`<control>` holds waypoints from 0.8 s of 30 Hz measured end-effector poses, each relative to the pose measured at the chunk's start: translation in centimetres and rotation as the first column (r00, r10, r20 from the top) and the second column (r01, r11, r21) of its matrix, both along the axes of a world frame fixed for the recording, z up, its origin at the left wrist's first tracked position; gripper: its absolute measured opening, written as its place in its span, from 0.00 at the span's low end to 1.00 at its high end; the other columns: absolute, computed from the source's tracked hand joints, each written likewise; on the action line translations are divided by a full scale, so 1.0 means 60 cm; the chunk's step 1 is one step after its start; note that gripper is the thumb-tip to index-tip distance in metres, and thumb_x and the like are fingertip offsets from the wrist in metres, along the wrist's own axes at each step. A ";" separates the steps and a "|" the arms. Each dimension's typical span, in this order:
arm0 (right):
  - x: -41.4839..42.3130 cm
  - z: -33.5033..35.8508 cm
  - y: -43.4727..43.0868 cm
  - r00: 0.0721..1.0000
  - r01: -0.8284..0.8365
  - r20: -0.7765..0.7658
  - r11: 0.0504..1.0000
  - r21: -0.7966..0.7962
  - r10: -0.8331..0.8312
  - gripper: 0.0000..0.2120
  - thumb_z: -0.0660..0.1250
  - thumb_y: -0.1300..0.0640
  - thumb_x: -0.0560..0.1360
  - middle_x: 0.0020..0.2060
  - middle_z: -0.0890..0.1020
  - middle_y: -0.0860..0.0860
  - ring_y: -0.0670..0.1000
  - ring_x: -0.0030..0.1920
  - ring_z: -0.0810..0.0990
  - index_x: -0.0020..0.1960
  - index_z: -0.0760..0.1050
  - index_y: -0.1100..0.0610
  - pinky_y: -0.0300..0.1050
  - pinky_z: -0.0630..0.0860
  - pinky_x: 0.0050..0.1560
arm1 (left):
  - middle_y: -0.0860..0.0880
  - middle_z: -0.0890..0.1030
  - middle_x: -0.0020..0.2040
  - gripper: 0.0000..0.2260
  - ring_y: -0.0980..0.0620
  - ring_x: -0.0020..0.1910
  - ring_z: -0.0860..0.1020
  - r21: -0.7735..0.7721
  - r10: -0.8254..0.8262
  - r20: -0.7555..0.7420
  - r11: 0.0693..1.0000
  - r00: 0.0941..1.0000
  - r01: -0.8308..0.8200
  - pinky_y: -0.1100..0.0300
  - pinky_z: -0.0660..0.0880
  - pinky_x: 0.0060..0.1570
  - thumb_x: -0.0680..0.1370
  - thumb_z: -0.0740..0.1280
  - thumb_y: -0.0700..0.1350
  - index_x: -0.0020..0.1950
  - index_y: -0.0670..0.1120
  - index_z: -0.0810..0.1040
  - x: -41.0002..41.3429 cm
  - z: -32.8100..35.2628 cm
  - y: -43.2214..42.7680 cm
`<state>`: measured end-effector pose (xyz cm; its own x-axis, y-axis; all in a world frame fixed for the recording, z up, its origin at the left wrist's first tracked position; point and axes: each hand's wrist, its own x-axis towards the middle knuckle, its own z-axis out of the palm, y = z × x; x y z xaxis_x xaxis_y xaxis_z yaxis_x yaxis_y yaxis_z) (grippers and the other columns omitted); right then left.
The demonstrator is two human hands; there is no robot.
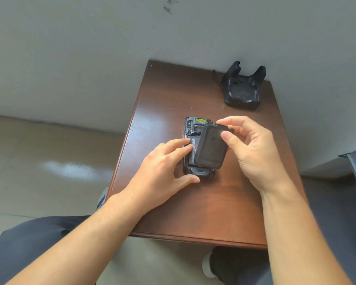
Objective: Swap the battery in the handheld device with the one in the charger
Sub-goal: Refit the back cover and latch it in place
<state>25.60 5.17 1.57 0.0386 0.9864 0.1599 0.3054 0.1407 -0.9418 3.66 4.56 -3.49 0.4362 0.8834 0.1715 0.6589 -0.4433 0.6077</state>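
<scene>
Right hand (pixel 253 149) pinches rigid, light battery cover (pixel 211 150) at its 12-o'clock edge; left hand (pixel 164 163) – fingers spread – steadies handheld device (pixel 193 128); charger (pixel 243 89) at 1 o'clock

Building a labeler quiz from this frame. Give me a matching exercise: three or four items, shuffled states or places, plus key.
Column 1:
1. back cover
2. handheld device
3. charger
4. left hand

Column 2:
A. far right corner of the table
B. fingers resting on the open device back
C. held tilted in the right hand
D. lying face down, compartment exposed

Pairs: 1-C, 2-D, 3-A, 4-B
</scene>
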 end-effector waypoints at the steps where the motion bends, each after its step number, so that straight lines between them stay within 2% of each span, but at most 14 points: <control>1: -0.004 -0.002 0.002 1.000 0.000 0.004 1.000 0.003 0.000 0.11 0.70 0.66 0.79 0.48 0.85 0.42 0.42 0.50 0.81 0.55 0.82 0.53 0.42 0.79 0.55 | 0.51 0.75 0.71 0.33 0.46 0.63 0.77 0.003 0.001 0.001 1.000 1.000 -0.001 0.57 0.70 0.64 0.70 0.75 0.61 0.71 0.46 0.76 0.000 -0.001 0.000; 5: -0.012 -0.008 0.008 1.000 0.004 0.013 1.000 -0.005 -0.004 0.12 0.70 0.63 0.79 0.50 0.86 0.43 0.51 0.53 0.83 0.54 0.83 0.47 0.56 0.81 0.60 | 0.52 0.75 0.72 0.33 0.46 0.62 0.77 0.007 0.001 0.010 1.000 1.000 -0.001 0.58 0.69 0.63 0.70 0.74 0.61 0.71 0.46 0.76 -0.001 -0.003 0.000; 7: -0.014 -0.008 0.010 1.000 0.003 0.022 1.000 -0.006 -0.003 0.12 0.70 0.63 0.79 0.50 0.85 0.43 0.55 0.55 0.83 0.54 0.83 0.46 0.58 0.81 0.60 | 0.53 0.74 0.73 0.34 0.47 0.62 0.77 0.006 -0.004 0.008 1.000 1.000 0.004 0.57 0.70 0.64 0.70 0.74 0.61 0.71 0.47 0.75 -0.001 -0.003 0.001; 11: -0.020 -0.008 0.011 0.999 0.001 0.044 1.000 -0.013 -0.001 0.11 0.71 0.63 0.79 0.50 0.85 0.42 0.53 0.53 0.83 0.55 0.83 0.48 0.56 0.81 0.60 | 0.55 0.74 0.73 0.33 0.49 0.60 0.77 0.004 0.001 0.013 1.000 1.000 -0.001 0.59 0.71 0.62 0.70 0.74 0.62 0.71 0.48 0.76 -0.002 -0.003 0.001; 14: -0.019 -0.010 0.012 0.998 0.009 0.069 1.000 -0.005 -0.008 0.11 0.71 0.63 0.79 0.51 0.85 0.44 0.55 0.54 0.83 0.55 0.83 0.48 0.53 0.81 0.59 | 0.55 0.73 0.73 0.33 0.49 0.59 0.77 0.004 0.001 0.015 1.000 1.000 -0.001 0.61 0.70 0.61 0.70 0.74 0.62 0.70 0.48 0.76 -0.001 -0.004 0.002; 19: -0.029 -0.014 0.012 0.996 -0.018 0.087 1.000 -0.004 0.018 0.11 0.70 0.64 0.79 0.51 0.85 0.46 0.54 0.52 0.83 0.56 0.83 0.51 0.40 0.80 0.54 | 0.56 0.74 0.73 0.32 0.50 0.55 0.77 0.021 -0.002 0.030 1.000 1.000 0.001 0.63 0.68 0.58 0.70 0.74 0.61 0.71 0.51 0.76 0.001 -0.004 0.002; 24: -0.031 -0.016 0.017 0.995 -0.011 0.097 1.000 -0.029 0.013 0.11 0.70 0.64 0.79 0.50 0.85 0.45 0.52 0.51 0.84 0.57 0.82 0.51 0.38 0.80 0.53 | 0.58 0.73 0.73 0.31 0.50 0.56 0.77 0.031 0.001 0.053 1.000 0.999 -0.002 0.59 0.72 0.59 0.70 0.75 0.61 0.71 0.54 0.76 0.001 -0.003 0.003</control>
<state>23.75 6.21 0.58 0.0124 0.9909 0.1338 0.3945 0.1181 -0.9113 3.69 4.75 -3.68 0.4244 0.8780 0.2213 0.6269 -0.4612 0.6279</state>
